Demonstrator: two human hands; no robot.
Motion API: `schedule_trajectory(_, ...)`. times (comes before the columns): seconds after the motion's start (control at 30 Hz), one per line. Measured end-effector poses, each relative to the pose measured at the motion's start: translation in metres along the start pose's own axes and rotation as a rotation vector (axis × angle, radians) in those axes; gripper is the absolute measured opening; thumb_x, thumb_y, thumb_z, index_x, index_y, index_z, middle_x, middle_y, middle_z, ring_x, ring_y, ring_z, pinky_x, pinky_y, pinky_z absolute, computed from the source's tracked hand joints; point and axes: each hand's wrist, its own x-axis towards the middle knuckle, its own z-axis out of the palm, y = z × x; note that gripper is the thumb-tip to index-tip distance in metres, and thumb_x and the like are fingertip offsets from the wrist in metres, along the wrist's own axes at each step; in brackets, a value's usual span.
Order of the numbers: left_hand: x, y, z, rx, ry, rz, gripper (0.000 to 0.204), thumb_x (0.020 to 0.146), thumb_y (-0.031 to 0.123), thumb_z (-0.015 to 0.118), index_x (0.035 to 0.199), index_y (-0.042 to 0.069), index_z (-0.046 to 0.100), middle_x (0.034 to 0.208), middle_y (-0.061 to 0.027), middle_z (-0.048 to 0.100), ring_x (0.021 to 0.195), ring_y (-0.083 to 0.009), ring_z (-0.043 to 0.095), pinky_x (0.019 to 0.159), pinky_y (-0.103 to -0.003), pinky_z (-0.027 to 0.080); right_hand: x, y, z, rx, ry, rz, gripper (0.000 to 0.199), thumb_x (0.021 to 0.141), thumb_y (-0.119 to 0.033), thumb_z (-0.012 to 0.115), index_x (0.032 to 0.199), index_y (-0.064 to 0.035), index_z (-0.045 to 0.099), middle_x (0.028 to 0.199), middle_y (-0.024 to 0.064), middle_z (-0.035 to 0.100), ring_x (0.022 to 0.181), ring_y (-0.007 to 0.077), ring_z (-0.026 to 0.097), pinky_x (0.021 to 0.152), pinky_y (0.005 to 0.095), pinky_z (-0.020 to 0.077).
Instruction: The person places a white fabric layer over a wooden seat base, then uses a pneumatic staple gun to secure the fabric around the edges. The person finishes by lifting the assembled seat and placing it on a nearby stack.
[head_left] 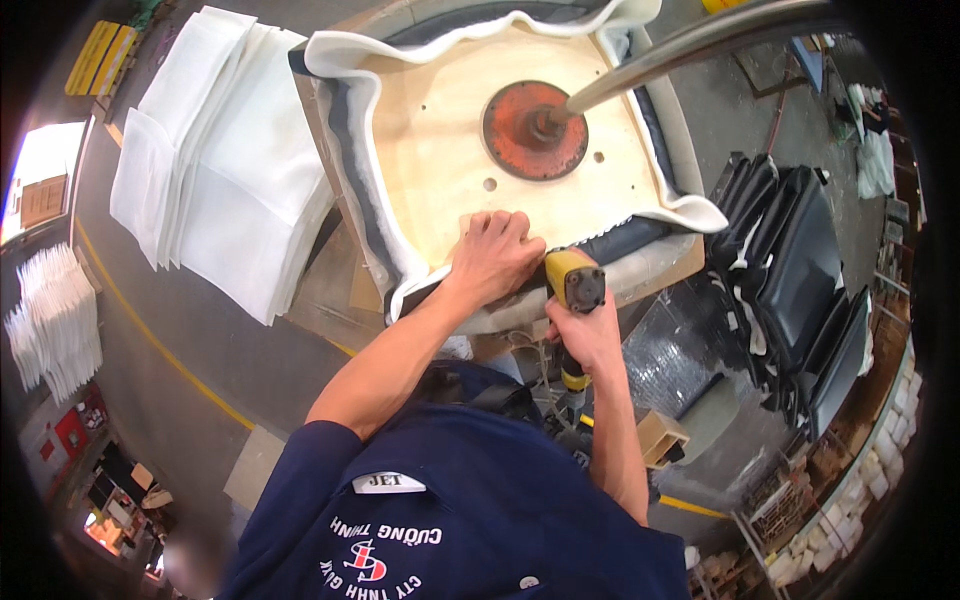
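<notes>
A light plywood panel (430, 130) lies face up, with a white padded lining (375, 180) and dark upholstery cover (610, 243) folded up around its edges. My right hand (590, 325) is closed around a yellow and black staple gun (575, 275), its nose at the panel's near edge. Just left of the gun, my left hand (497, 258) has its fingers curled on the cover's near edge, which it mostly hides. A red round disc (535, 130) on a metal rod (690, 50) rests on the plywood. Staples show along the near right edge.
The panel sits on a padded support (665, 265). White sheets (230, 150) are stacked at the left, with another white stack (55, 320) farther off. Black padded panels (800, 260) lean together at the right. A small open cardboard box (662, 438) stands beside my right forearm.
</notes>
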Motion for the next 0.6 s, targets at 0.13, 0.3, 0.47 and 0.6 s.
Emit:
schedule_trajectory(0.13, 0.001, 0.001, -0.003, 0.012, -0.008, -0.023, 0.02, 0.083, 0.033, 0.073, 0.09, 0.018, 0.061, 0.1, -0.004, 0.05, 0.102, -0.0257, 0.049, 0.087, -0.043, 0.035, 0.0, -0.003, 0.001, 0.046, 0.017, 0.003, 0.07, 0.085, 0.005, 0.062, 0.151, -0.006, 0.044, 0.095, 0.0097, 0.066, 0.057, 0.0145, 0.063, 0.053, 0.0304, 0.0519)
schedule_trajectory(0.3, -0.01, 0.0, -0.021, -0.059, -0.036, -0.061, 0.02, 0.087, 0.034, 0.073, 0.092, 0.018, 0.063, 0.099, -0.0041, 0.051, 0.101, -0.0258, 0.05, 0.088, -0.044, 0.036, -0.013, 0.011, -0.005, 0.214, -0.008, 0.014, 0.077, 0.085, 0.007, 0.064, 0.157, -0.0111, 0.04, 0.106, 0.011, 0.071, 0.059, 0.0135, 0.062, 0.054, 0.0284, 0.0533)
schedule_trajectory(0.47, -0.01, 0.0, -0.018, -0.095, -0.071, -0.06, 0.019, 0.086, 0.034, 0.074, 0.094, 0.021, 0.063, 0.099, -0.0044, 0.05, 0.101, -0.0259, 0.049, 0.087, -0.044, 0.037, -0.014, 0.009, -0.002, 0.171, -0.033, 0.013, 0.08, 0.084, 0.009, 0.063, 0.158, -0.0101, 0.037, 0.107, 0.0128, 0.071, 0.06, 0.0144, 0.063, 0.055, 0.0292, 0.0543)
schedule_trajectory(0.6, -0.014, 0.008, -0.011, -0.066, -0.012, -0.105, 0.017, 0.085, 0.033, 0.074, 0.092, 0.022, 0.063, 0.099, -0.0034, 0.049, 0.101, -0.0262, 0.049, 0.086, -0.044, 0.036, -0.009, 0.007, 0.004, 0.115, -0.023, 0.021, 0.078, 0.082, 0.007, 0.063, 0.155, -0.0076, 0.04, 0.101, 0.0124, 0.071, 0.057, 0.0144, 0.063, 0.053, 0.0299, 0.0537)
